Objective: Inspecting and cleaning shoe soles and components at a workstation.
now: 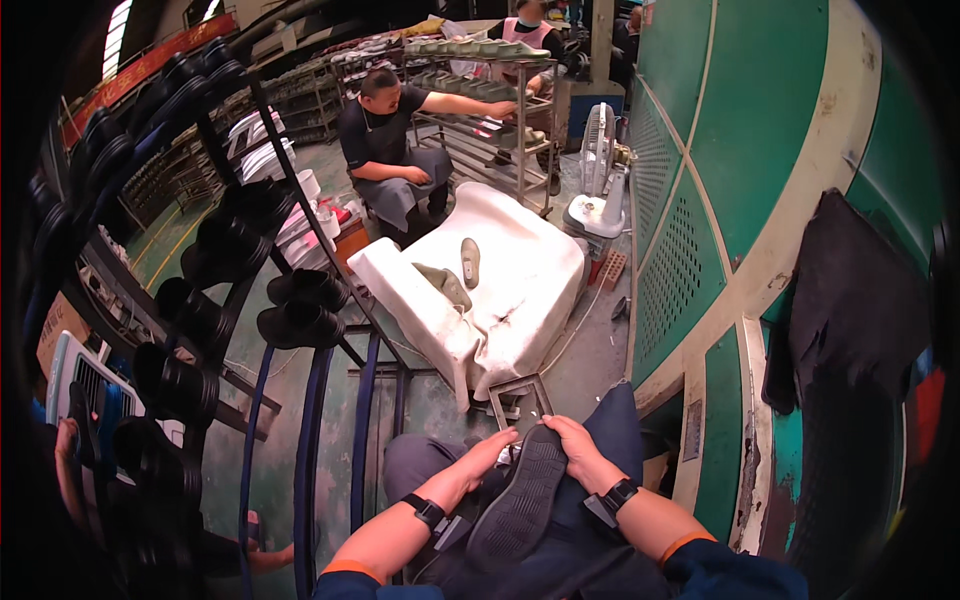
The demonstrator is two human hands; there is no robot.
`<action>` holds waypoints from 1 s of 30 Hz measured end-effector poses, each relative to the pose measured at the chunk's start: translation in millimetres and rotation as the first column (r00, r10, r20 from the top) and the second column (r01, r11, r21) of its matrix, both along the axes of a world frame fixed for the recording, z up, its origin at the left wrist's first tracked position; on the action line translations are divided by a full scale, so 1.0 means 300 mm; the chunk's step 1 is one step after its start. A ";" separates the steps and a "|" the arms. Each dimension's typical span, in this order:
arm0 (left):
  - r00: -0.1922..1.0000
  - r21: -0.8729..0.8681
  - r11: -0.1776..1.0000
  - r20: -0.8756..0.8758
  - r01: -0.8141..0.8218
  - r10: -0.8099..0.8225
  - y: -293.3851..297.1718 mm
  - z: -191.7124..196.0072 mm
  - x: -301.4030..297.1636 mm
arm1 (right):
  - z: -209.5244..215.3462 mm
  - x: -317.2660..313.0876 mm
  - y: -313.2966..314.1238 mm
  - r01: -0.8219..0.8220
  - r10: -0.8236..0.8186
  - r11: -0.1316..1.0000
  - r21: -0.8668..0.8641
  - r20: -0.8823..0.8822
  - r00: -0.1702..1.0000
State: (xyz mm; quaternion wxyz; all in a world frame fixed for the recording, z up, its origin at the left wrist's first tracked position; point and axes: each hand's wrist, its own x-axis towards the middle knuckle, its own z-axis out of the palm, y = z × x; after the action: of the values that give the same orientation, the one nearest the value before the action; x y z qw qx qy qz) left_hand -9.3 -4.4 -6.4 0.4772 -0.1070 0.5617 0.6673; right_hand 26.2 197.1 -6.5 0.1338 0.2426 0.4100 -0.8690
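A black shoe [515,505] lies over my lap with its ridged dark sole turned up. My right hand [578,448] is closed on its far end, the thumb along the edge of the sole. On the other side, my left hand [484,460] grips the shoe near that same end; its fingers are partly hidden. A small pale, shiny patch shows between the left hand and the shoe, too small to make out. Both wrists wear black straps. Just beyond my hands is a metal frame [520,388].
Ahead stands a white padded bin [540,240] holding a green shoe [470,262] and a green piece. Racks of black shoes [300,325] rise at left. Green machine panels [750,150] stand at right, near a fan [598,150]. A seated co-worker [395,150] reaches toward a shoe rack [530,140].
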 end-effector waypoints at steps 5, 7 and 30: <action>0.995 -0.033 0.996 -0.037 0.088 -0.090 0.040 -0.016 0.003 | -0.036 0.013 0.022 0.059 -0.060 0.997 0.042 0.017 0.998; 0.997 0.020 0.997 0.029 0.071 -0.072 0.042 0.013 0.010 | -0.053 0.012 0.023 0.056 -0.060 0.995 0.084 0.042 0.997; 0.939 0.241 0.932 0.281 -0.270 0.200 0.068 -0.081 -0.064 | 0.005 -0.023 -0.106 -0.188 0.330 0.908 0.373 -0.362 0.872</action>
State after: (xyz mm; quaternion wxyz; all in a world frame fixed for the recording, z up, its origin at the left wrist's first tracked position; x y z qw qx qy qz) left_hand -28.4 16.0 -30.8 0.4708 -0.1903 0.3813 0.7725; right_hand 19.5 165.3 -5.0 0.1180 0.0122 0.5960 -0.7942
